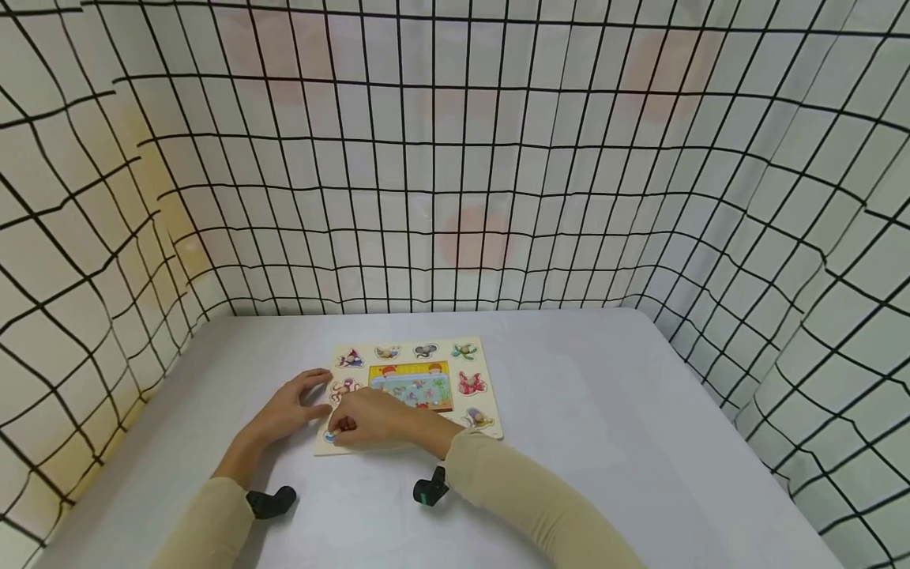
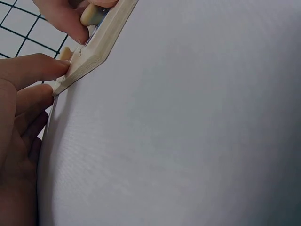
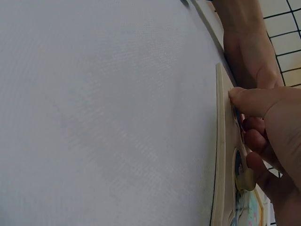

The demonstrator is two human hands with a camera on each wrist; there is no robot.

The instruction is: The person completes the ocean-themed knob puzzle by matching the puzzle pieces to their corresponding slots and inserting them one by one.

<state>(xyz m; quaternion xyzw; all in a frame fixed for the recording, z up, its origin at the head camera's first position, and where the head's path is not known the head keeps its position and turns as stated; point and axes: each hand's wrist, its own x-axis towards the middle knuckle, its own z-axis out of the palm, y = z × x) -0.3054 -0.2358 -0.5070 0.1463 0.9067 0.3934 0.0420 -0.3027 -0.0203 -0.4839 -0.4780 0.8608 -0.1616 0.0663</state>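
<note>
A pale wooden peg puzzle board [image 1: 408,353] lies on the table, its animal pieces set around a colourful picture in the middle. At the board's lower left corner my right hand [image 1: 370,416] has its fingers curled down. Its thumb and fingers pinch a small puzzle piece [image 3: 238,120], mostly hidden by them. My left hand [image 1: 287,407] rests beside the board's left edge, with fingers fairly straight and the thumb touching the edge. In the left wrist view a wooden knob [image 2: 88,16] shows under the right hand. Another knobbed piece [image 3: 244,181] sits near the right fingers.
The white table [image 1: 590,411] extends around the board. Black netting [image 1: 434,166] over white walls stands at the back and both sides. A black wrist-worn device shows near the left sleeve [image 1: 272,503] and another near the right sleeve.
</note>
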